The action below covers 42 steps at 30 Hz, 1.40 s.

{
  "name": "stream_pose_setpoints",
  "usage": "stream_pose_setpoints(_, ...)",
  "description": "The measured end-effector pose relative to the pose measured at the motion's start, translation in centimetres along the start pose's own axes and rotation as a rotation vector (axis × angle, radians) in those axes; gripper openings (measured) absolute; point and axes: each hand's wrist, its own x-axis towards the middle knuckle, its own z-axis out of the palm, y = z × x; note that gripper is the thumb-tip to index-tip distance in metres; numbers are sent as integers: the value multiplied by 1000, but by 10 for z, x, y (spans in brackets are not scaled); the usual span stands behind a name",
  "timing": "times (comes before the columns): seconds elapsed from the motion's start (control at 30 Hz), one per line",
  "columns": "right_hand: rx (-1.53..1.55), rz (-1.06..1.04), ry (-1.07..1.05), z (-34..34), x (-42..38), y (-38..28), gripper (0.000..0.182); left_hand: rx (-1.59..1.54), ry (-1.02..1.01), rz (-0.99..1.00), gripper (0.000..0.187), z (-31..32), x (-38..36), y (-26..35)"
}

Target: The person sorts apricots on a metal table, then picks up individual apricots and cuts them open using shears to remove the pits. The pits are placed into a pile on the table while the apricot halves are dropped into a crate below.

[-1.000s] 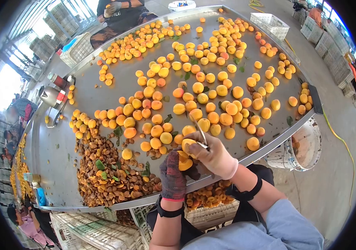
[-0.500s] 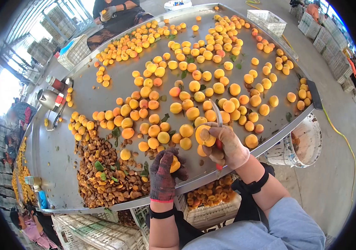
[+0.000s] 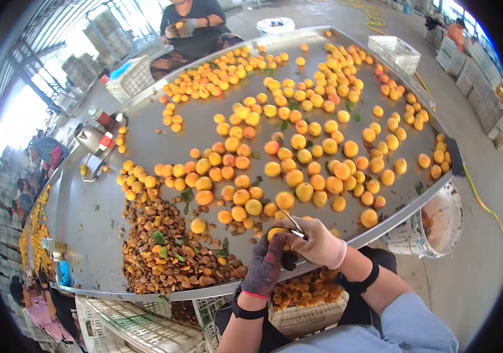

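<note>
My left hand (image 3: 265, 263), in a dark, stained glove, is closed on an apricot (image 3: 275, 233) near the table's front edge. My right hand (image 3: 320, 242), in a pale glove, is closed round a knife (image 3: 291, 222); its thin blade points up and left, just above the apricot. The two hands meet, and their fingers hide most of the fruit and the knife's handle. Whole apricots (image 3: 304, 191) are spread on the metal table (image 3: 163, 138) beyond them. Left of my hands lies a heap of brown apricot pits (image 3: 163, 250) with a few green leaves.
Under the front edge stands a crate with halved apricots (image 3: 307, 288). A white bucket (image 3: 440, 226) is at the right, and white crates (image 3: 139, 326) are at lower left. Another person (image 3: 192, 29) sits at the far side. A kettle (image 3: 86, 138) stands at the left edge.
My hands have come together; before, the left held a piece of apricot and the right an opened apricot along with the knife. The whole view has shifted, with the table lower and further right.
</note>
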Motion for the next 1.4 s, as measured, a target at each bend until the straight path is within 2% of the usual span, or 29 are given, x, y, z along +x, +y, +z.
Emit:
stream_pose_setpoints(0.1,-80,-101,161,6,2,2,32,68,115,23,34,1,1,6)
stream_pose_setpoints(0.2,12,-128,226,0,-2,-5,32,-170,123,90,27,-4,4,11)
stream_pose_setpoints(0.27,86,64,241,-10,-7,-20,32,-279,149,144,27,-6,2,12)
stream_pose_setpoints(0.3,17,-61,283,-16,-4,-5,31,-288,110,118,28,-10,2,10)
stream_pose_setpoints(0.37,245,167,346,-23,-7,-14,27,-307,23,8,28,-23,3,14)
stream_pose_setpoints(0.4,368,290,367,-25,-8,-24,25,-311,32,21,28,-34,2,9)
stream_pose_setpoints(0.43,141,145,322,-22,-3,-25,23,-14,128,279,27,-40,5,-4)
stream_pose_setpoints(0.53,-37,15,350,-17,3,8,35,-200,216,84,25,-33,6,-8)
stream_pose_setpoints(0.57,-48,-17,338,-16,7,19,39,39,98,146,25,-32,6,4)
stream_pose_setpoints(0.6,-29,-54,315,-12,10,32,44,150,50,351,39,-22,9,3)
stream_pose_setpoints(0.63,-267,40,243,-9,11,17,42,198,66,295,36,-4,-7,18)
stream_pose_setpoints(0.67,-394,15,164,-7,7,11,42,255,103,252,34,7,-18,32)
stream_pose_setpoints(0.7,-256,121,16,-10,-5,-21,39,269,63,242,34,13,-19,32)
stream_pose_setpoints(0.73,-251,125,40,-8,-2,-11,39,252,35,229,33,13,-20,31)
stream_pose_setpoints(0.8,-440,-39,-43,8,6,17,31,229,5,212,33,3,-15,20)
stream_pose_setpoints(0.87,-323,-29,-35,10,6,22,26,547,37,540,31,0,-2,10)
stream_pose_setpoints(0.9,-200,-31,-41,8,4,22,21,177,124,294,27,4,-9,17)
stream_pose_setpoints(0.93,-206,-34,-35,6,4,23,21,176,117,299,27,11,-14,23)
stream_pose_setpoints(1.0,-76,113,-209,0,3,21,18,146,286,194,22,25,-19,35)
stream_pose_setpoints(1.03,-85,104,-200,-6,2,18,18,483,168,342,21,7,-13,24)
stream_pose_setpoints(1.07,-75,102,-112,-13,1,16,18,483,159,357,21,9,-10,20)
stream_pose_setpoints(1.13,-52,96,62,-24,-2,14,17,440,187,539,24,13,-6,14)
stream_pose_setpoints(1.17,-42,93,146,-30,-4,13,16,433,194,565,25,13,-7,12)
stream_pose_setpoints(1.2,-55,81,149,-36,-7,13,16,436,193,558,26,13,-9,12)
stream_pose_setpoints(1.27,207,-15,355,-52,-15,6,19,423,156,543,28,15,-6,15)
stream_pose_setpoints(1.33,208,-67,374,-68,-25,-8,22,389,107,508,31,10,-7,16)
stream_pose_setpoints(1.4,370,175,404,-80,-42,-41,26,341,53,463,34,5,-7,17)
